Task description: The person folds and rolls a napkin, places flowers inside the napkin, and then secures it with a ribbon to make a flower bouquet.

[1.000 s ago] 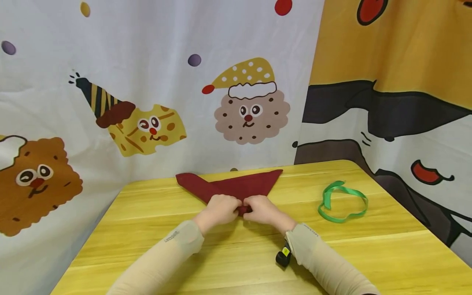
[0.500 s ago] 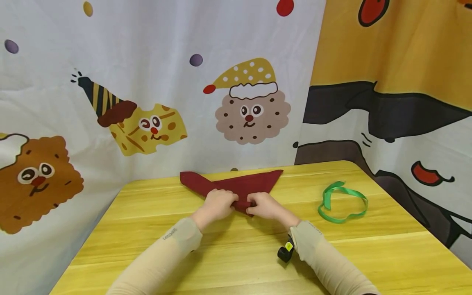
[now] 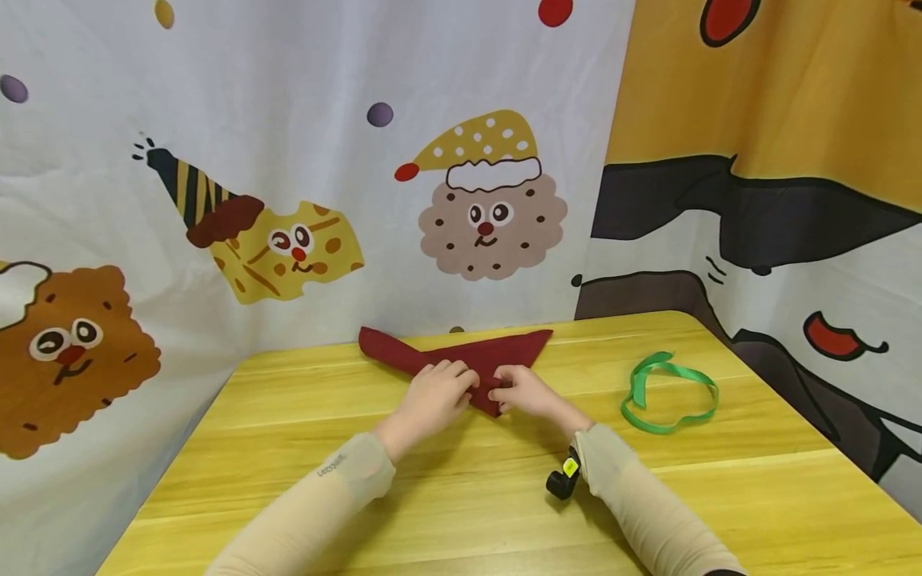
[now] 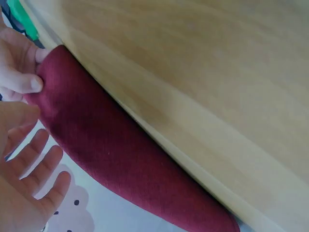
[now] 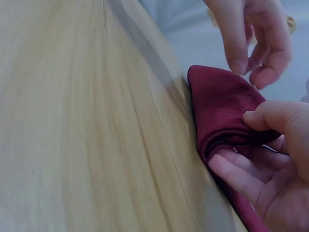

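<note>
A dark red cloth napkin lies folded near the table's far edge, with a rolled flap reaching to the left. Its layers are stacked at the near corner in the right wrist view. My right hand pinches this corner, thumb on top and fingers underneath. The left hand hovers at the napkin's near left side. In the left wrist view its fingers are spread and loosely bent, holding nothing. Part of the napkin is hidden behind both hands in the head view.
A loop of green ribbon lies on the wooden table, right of the napkin. A small black device hangs at the right cuff. A printed curtain stands behind the table.
The left hand has come off the napkin and loosened its fingers. My right hand has shifted slightly right with the near corner. The napkin's left end has moved a little right.
</note>
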`<action>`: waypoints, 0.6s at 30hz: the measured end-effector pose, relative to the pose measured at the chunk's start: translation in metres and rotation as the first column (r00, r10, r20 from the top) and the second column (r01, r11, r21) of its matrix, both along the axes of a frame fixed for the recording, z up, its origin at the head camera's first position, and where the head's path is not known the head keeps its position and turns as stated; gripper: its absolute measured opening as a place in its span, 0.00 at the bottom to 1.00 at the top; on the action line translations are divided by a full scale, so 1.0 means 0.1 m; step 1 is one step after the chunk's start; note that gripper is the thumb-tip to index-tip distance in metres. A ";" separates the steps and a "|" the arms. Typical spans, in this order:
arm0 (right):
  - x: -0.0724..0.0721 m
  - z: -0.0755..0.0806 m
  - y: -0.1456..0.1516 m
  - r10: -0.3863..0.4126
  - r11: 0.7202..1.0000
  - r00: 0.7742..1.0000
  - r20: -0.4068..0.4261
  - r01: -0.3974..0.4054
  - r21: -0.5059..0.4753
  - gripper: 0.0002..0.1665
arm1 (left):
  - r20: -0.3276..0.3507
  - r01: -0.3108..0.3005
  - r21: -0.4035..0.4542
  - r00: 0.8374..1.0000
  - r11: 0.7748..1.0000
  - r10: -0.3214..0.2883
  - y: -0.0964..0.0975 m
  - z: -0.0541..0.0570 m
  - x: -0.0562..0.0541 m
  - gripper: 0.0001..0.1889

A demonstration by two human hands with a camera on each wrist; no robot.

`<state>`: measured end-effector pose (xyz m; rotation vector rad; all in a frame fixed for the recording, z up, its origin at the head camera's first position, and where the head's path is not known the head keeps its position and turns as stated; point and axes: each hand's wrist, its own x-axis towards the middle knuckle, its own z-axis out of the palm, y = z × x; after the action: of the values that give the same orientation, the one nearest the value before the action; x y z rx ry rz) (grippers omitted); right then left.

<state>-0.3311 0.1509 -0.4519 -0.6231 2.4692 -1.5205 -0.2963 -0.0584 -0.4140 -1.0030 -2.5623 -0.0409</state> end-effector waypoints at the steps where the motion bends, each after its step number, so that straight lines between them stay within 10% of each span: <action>1: -0.01 -0.01 0.00 -0.007 1.000 1.000 0.015 0.008 -0.025 0.04 | 0.013 0.005 -0.012 1.000 1.000 -0.005 0.01 0.00 0.01 0.08; 18: -0.08 -0.14 0.04 -0.186 0.973 0.981 0.054 0.192 -0.131 0.04 | 0.192 0.068 -0.136 0.981 0.988 -0.041 0.11 -0.10 0.05 0.17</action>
<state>-0.3393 0.1548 -0.4659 -0.3802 2.4700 -1.7639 -0.2917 -0.0476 -0.4242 -1.1732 -2.7408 0.0338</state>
